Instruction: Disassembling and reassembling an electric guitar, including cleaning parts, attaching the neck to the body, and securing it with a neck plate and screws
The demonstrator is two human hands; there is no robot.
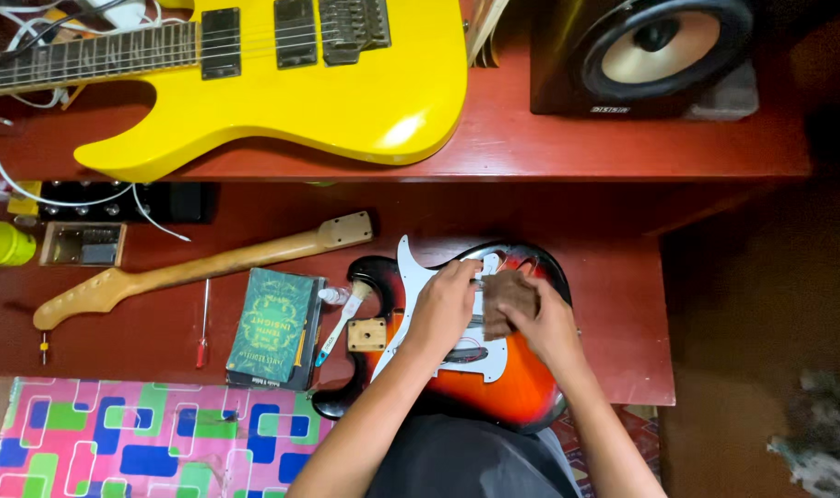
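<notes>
A sunburst electric guitar body (521, 387) with a white pickguard (411, 267) lies neckless on a low red table (623, 323) in front of me. My left hand (443, 309) presses flat on the pickguard near its middle. My right hand (542, 323) grips a brown cloth or pad (508, 293) and holds it against the body's upper part, right beside my left hand. What lies under the two hands is hidden.
A detached wooden guitar neck (199, 269), a red-handled screwdriver (203, 323), a green book (272, 327) and a small white tool (339, 325) lie to the left. A yellow guitar (346, 83) and a speaker (646, 55) sit on the upper shelf. A patterned mat (153, 438) covers the floor.
</notes>
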